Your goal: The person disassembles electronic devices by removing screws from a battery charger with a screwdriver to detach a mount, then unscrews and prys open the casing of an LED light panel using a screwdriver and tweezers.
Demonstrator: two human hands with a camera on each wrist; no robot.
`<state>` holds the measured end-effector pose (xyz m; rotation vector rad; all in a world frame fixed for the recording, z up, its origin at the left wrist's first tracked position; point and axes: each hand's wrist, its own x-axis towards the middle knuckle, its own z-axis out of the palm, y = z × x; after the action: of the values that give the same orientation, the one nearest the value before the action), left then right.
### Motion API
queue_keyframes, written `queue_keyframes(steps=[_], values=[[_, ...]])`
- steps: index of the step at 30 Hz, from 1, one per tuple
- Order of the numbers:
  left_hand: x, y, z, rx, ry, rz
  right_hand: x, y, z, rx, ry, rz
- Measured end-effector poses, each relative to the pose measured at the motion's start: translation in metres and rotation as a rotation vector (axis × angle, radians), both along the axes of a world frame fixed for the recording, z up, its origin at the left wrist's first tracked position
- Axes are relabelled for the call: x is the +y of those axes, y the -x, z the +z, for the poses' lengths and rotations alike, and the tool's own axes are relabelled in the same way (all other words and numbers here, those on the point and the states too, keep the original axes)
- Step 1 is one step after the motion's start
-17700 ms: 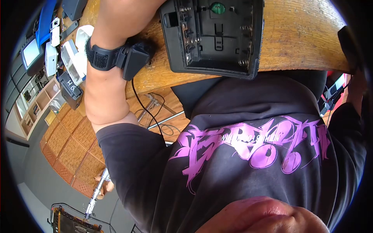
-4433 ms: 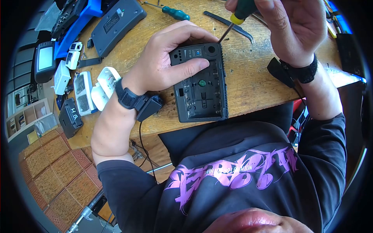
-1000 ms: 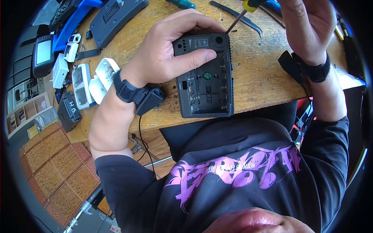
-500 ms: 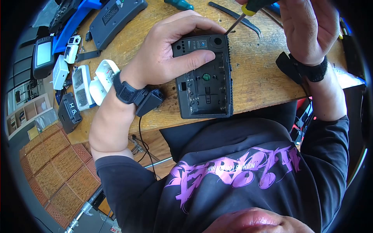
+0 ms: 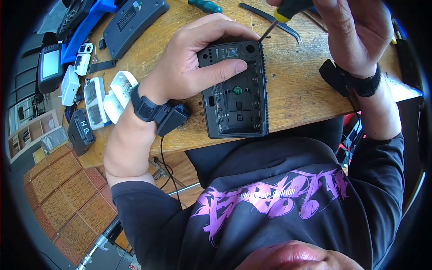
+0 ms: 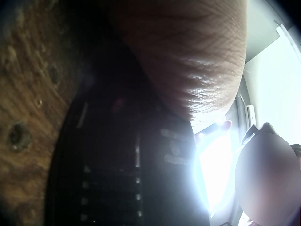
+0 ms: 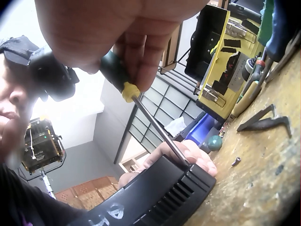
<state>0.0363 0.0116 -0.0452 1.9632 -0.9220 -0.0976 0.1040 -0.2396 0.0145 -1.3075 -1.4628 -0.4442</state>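
Note:
In the head view a black plastic device housing (image 5: pixel 238 130), its open battery bay lined with springs and contacts, lies near the front edge of the wooden table (image 5: pixel 297 99). My left hand (image 5: pixel 191 60) grips its far end, thumb across the top face and fingers round the far edge. My right hand (image 5: pixel 357 38) holds a screwdriver (image 5: pixel 290 9) with a dark green handle and yellow collar. The shaft slants down to the housing's far right corner, and the right wrist view shows the tip at the ribbed end of the housing (image 7: pixel 155 188), beside my left fingertips.
Bent tweezers (image 5: pixel 274 22) and another green screwdriver (image 5: pixel 205 6) lie beyond the housing. A small screw (image 7: pixel 236 161) rests on the table nearby. To the left are a grey device (image 5: pixel 132 27), white casings (image 5: pixel 121 87) and a black box with white markings (image 5: pixel 81 130).
Since the oldest frame, my right hand has come in with the screwdriver and my left hand has taken hold of the housing's far end. Over the last second, the right hand has turned slightly.

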Motion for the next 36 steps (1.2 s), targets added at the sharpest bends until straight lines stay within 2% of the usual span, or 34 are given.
queue_keyframes(steps=[1,2,4,5,7,15,17,18,21,23,27,29,30,31,33,34,36], values=[[0.0,0.0,0.0,0.012,0.006,0.004,0.004,0.007,0.005,0.151,-0.061,0.057],[0.0,0.0,0.0,0.012,0.005,0.001,0.002,-0.004,0.001,0.15,-0.062,0.055],[0.001,-0.001,0.001,-0.008,-0.016,-0.001,0.0,-0.033,-0.01,-0.351,-0.058,0.193],[0.0,-0.002,0.001,-0.008,-0.016,-0.003,-0.002,-0.03,-0.014,-0.351,-0.058,0.192],[0.0,-0.002,0.002,-0.012,-0.024,-0.009,0.002,-0.014,-0.019,0.164,-0.079,0.105],[0.001,-0.001,0.001,0.004,-0.014,-0.002,0.001,-0.022,-0.028,-0.097,-0.044,-0.029],[0.001,-0.001,0.001,0.004,-0.015,-0.002,0.0,-0.025,-0.029,0.079,-0.097,0.093],[0.001,-0.001,0.001,0.005,-0.015,-0.002,0.0,-0.024,-0.028,0.079,-0.097,0.093],[0.0,-0.001,0.001,0.002,-0.014,-0.001,0.001,-0.025,-0.029,0.05,-0.167,0.013],[0.0,-0.001,0.001,-0.003,-0.012,0.0,0.004,-0.036,-0.036,-0.048,-0.247,0.168],[0.0,0.0,0.0,0.01,-0.003,0.002,-0.003,-0.034,-0.022,-0.193,-0.103,0.2],[0.0,-0.001,0.0,0.012,0.003,0.002,0.0,-0.018,-0.025,-0.004,-0.246,-0.086],[0.0,-0.001,0.0,-0.001,-0.005,0.001,0.008,-0.024,-0.028,0.136,-0.165,0.199],[0.0,-0.001,0.001,-0.013,-0.015,0.0,0.005,-0.017,-0.027,0.135,-0.165,0.201],[0.0,-0.001,0.001,-0.016,-0.019,0.002,-0.001,0.007,-0.014,0.177,-0.088,-0.103],[0.0,-0.001,0.001,-0.019,-0.023,0.0,-0.006,0.004,-0.013,0.178,-0.088,-0.102],[0.0,0.0,0.0,-0.006,-0.017,0.004,-0.018,-0.007,-0.015,0.175,0.057,-0.09]])
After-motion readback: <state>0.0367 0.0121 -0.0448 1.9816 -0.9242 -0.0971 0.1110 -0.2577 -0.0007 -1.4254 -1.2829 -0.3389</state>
